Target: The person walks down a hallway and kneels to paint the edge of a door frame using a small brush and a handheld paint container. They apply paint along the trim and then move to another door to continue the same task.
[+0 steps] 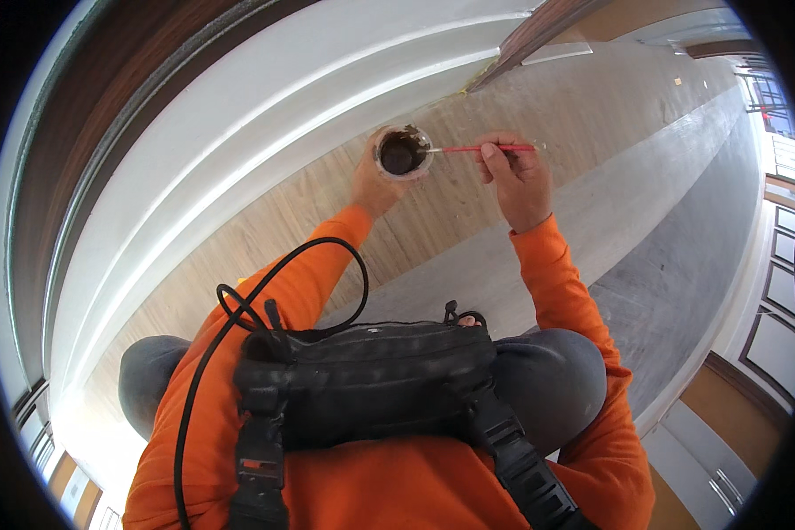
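My left hand (pixel 373 181) grips a small round container (pixel 402 150) of dark brown liquid, with brown smears on its rim. My right hand (pixel 512 177) pinches a thin red-handled paintbrush (pixel 459 149) held level, its metal-and-bristle end at the right side of the container's opening. Both hands are out above the wood-look floor (pixel 318 221). Orange sleeves cover both forearms.
A white stepped skirting (pixel 238 132) runs along the left and ahead to a dark wooden frame (pixel 526 35). A pale grey strip (pixel 654 159) crosses the floor at the right. A black pouch (pixel 362 371) with a looped cable sits over my bent knees. Panelled doors (pixel 777 291) line the far right.
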